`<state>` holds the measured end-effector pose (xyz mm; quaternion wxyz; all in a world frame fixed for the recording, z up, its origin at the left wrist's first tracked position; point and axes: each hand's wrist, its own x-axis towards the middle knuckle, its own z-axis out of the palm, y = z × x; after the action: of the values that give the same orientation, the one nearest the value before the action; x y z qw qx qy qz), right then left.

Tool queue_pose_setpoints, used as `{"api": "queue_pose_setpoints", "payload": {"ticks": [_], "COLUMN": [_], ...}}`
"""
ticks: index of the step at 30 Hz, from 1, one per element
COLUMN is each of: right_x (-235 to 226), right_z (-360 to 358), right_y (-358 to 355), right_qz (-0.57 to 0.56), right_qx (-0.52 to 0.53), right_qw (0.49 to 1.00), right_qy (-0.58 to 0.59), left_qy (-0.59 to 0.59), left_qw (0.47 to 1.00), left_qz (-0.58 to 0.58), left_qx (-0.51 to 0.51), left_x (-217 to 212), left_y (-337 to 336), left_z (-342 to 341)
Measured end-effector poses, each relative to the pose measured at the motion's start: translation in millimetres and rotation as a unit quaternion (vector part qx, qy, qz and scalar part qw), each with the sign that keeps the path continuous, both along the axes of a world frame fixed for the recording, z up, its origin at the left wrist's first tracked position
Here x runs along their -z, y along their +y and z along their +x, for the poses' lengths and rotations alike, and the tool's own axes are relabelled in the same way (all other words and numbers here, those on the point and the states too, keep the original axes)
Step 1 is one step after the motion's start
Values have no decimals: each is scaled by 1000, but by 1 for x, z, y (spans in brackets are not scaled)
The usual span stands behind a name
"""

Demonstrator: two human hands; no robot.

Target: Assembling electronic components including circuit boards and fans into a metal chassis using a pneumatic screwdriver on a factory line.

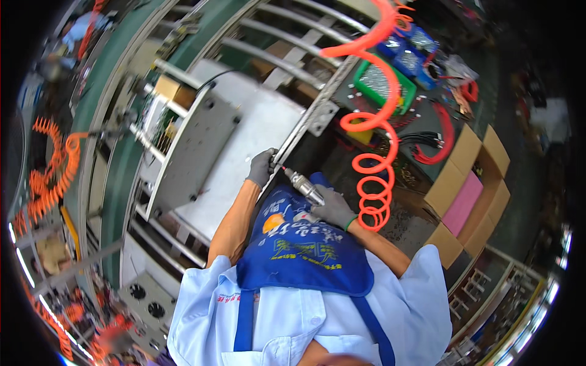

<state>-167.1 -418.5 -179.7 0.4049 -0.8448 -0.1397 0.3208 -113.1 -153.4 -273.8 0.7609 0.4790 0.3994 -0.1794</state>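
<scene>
My right hand (332, 208), in a grey glove, grips a silver pneumatic screwdriver (303, 186) whose tip points up-left toward the edge of a white metal panel (244, 149). My left hand (262, 166), also gloved, rests on that panel's edge right beside the tool tip, next to a long metal rail (308, 119). An orange coiled air hose (375, 158) hangs down to the tool on the right. A grey plate (195, 152) with holes is fixed on the panel's left part. I wear a blue apron (299, 250).
A roller conveyor (287, 36) runs across the top. Green and blue bins (390, 67) of small parts sit top right, with an open cardboard box (470, 189) holding pink sheets to the right. More orange coiled hoses (52, 171) hang at left, and another worker (76, 30) stands top left.
</scene>
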Motion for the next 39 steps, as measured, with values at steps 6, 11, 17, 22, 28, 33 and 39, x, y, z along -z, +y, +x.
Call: {"api": "queue_pose_setpoints", "payload": {"ticks": [6,11,17,22,28,33,39], "right_x": [-14,-7,-9,-30,-51,-67,-87], "right_z": [-6,-16,8,46,69,68,63], "right_y": [-65,-94,-111,-82,-21,15,58], "right_qz": [17,42,43,0,77,98,95], "right_qx": [105,251,220,92,-53,-145,-188], "right_qw": [993,967,974,993,993,982,978], "right_qy": [45,-3,-1,-75,-66,-71,-3], "left_qy": [-198,-192,-222,-161,-261,-221,-224], "left_qw": [946,954,949,983,957,967,967], "left_qz": [126,-147,-156,-83,-104,24,33], "left_qx": [221,179,158,39,-69,-125,-115], "left_x": [-35,-53,-53,-60,-85,-108,-109], "left_y": [-128,-181,-130,-74,-19,11,50], "left_z": [153,244,177,84,1,-40,-69]}}
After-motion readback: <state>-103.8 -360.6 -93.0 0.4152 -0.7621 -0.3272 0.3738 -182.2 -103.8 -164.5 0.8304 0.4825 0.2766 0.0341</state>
